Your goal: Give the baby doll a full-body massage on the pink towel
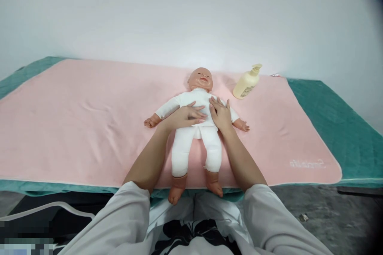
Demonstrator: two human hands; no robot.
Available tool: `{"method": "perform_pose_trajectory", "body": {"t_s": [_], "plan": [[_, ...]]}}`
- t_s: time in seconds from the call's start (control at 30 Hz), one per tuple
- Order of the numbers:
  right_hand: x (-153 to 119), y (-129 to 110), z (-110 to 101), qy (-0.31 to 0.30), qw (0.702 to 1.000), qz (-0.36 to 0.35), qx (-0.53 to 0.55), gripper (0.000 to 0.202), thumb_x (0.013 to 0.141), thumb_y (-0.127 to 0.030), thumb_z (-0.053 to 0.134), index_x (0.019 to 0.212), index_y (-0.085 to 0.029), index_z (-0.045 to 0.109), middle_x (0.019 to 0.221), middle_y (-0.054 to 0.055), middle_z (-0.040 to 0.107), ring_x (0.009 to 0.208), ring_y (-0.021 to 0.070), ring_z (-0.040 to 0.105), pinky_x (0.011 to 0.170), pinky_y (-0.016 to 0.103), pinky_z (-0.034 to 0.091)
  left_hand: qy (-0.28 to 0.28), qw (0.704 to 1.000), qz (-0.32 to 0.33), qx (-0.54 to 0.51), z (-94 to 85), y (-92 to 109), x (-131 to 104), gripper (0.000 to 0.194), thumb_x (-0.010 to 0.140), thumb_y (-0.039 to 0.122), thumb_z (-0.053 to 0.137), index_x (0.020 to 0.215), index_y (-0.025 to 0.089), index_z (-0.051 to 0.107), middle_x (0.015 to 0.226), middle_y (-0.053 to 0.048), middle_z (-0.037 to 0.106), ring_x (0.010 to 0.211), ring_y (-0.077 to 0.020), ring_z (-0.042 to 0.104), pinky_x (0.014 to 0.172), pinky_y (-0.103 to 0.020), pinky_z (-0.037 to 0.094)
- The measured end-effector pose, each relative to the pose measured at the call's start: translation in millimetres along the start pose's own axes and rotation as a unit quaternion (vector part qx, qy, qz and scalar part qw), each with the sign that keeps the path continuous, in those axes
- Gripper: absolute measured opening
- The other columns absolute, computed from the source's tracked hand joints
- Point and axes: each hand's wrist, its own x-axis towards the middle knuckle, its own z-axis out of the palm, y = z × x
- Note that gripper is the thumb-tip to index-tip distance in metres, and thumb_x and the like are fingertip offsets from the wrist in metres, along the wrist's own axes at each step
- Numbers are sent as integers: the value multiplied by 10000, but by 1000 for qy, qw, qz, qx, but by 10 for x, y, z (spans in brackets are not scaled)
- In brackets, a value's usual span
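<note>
The smiling baby doll in white cloth clothes [200, 97] lies face-up before you, head far, feet at the near edge. Your left hand [182, 117] and right hand [220, 114] lie over its torso, fingers extended and parted, grasping nothing. Beneath spreads a pink fabric pad [89, 135]; far right stands a pale-yellow pump bottle [245, 85]. Teal quilted fabric [344, 127] shows beyond the pad's right edge.
</note>
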Motion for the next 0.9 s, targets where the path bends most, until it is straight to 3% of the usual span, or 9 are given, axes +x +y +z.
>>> {"method": "perform_pose_trajectory", "body": {"t_s": [0.17, 0.37, 0.5, 0.73, 0.9], "plan": [[4, -1, -3, -3, 1000, 4, 5, 453, 999, -323, 363, 1353, -182, 608, 1459, 93, 561, 1456, 290, 432, 1268, 626, 43, -8, 997, -10, 79, -4, -79, 25, 446, 976, 469, 468, 1332, 254, 630, 1452, -1, 564, 1508, -209, 302, 1287, -468, 40], [5, 9, 8, 0, 1000, 3, 12, 450, 992, -324, 369, 1347, -195, 615, 1453, 87, 568, 1452, 292, 437, 1268, 629, 40, -8, 988, -43, 151, -9, -221, 58, 563, 982, 507, 441, 1496, 277, 458, 1589, 11, 378, 1553, -196, 152, 1279, -462, 16], [4, 16, 19, 6, 1000, -1, 12, 452, 990, -320, 370, 1346, -191, 618, 1447, 89, 575, 1446, 289, 447, 1268, 630, 51, 27, 979, -64, 190, 19, -244, 97, 587, 1000, 481, 402, 1539, 249, 386, 1605, -13, 351, 1553, -205, 157, 1274, -473, 21], [7, 58, 20, 27, 998, -11, 47, 470, 1000, -393, 364, 1344, -200, 619, 1456, 91, 569, 1475, 267, 405, 1274, 606, 96, 99, 952, -123, 264, 56, -275, 122, 538, 1018, 452, 355, 1519, 267, 426, 1603, -3, 356, 1534, -240, 232, 1271, -512, 48], [-36, -16, -54, 21, 981, -58, 186, 547, 988, -555, 379, 1340, -221, 632, 1467, 74, 565, 1469, 229, 418, 1265, 482, 274, 157, 930, -158, 291, 59, -304, 98, 515, 1032, 413, 294, 1495, 262, 462, 1574, -15, 409, 1500, -252, 319, 1268, -545, 31]]}}
